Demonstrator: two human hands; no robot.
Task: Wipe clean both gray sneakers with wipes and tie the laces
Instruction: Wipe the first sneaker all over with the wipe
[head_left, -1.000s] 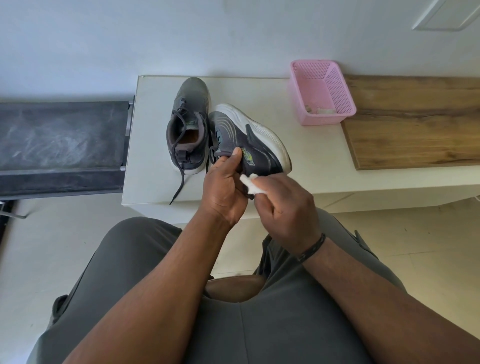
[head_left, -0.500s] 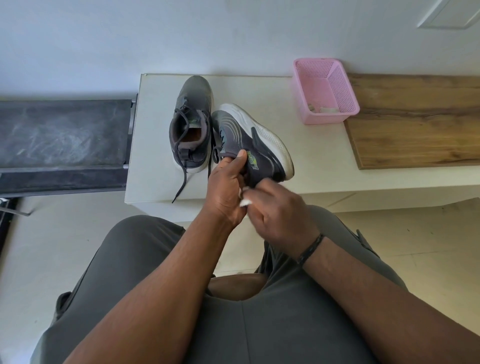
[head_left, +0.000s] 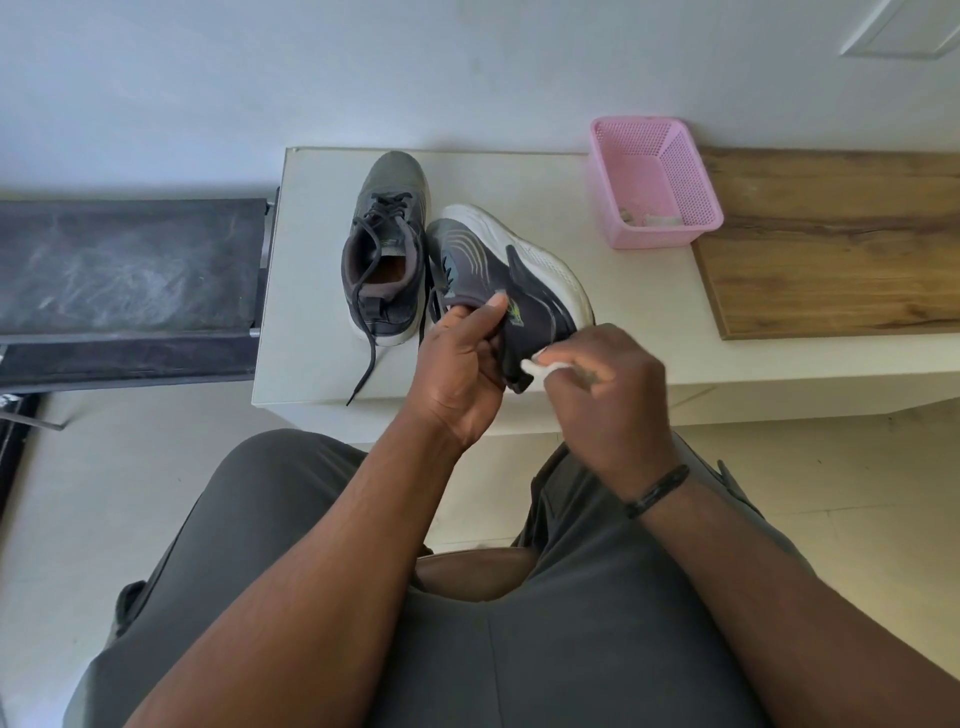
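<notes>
Two gray sneakers sit on a white table (head_left: 311, 291). The left sneaker (head_left: 387, 244) stands upright, its dark laces loose and trailing toward the table's front edge. The right sneaker (head_left: 514, 280) is tipped on its side, its white sole facing right. My left hand (head_left: 460, 369) grips that sneaker at the collar near the heel, thumb on the outer side. My right hand (head_left: 605, 395) pinches a small white wipe (head_left: 545, 367) against the sneaker's heel.
A pink mesh basket (head_left: 654, 182) with crumpled used wipes inside stands at the back right of the table. A wooden board (head_left: 831, 244) lies to its right. A dark bench (head_left: 130, 270) adjoins the table's left side. My knees are below the table's front edge.
My right hand with the wipe has moved right and slightly outward along the sneaker's heel. My left hand keeps its grip on the tipped sneaker.
</notes>
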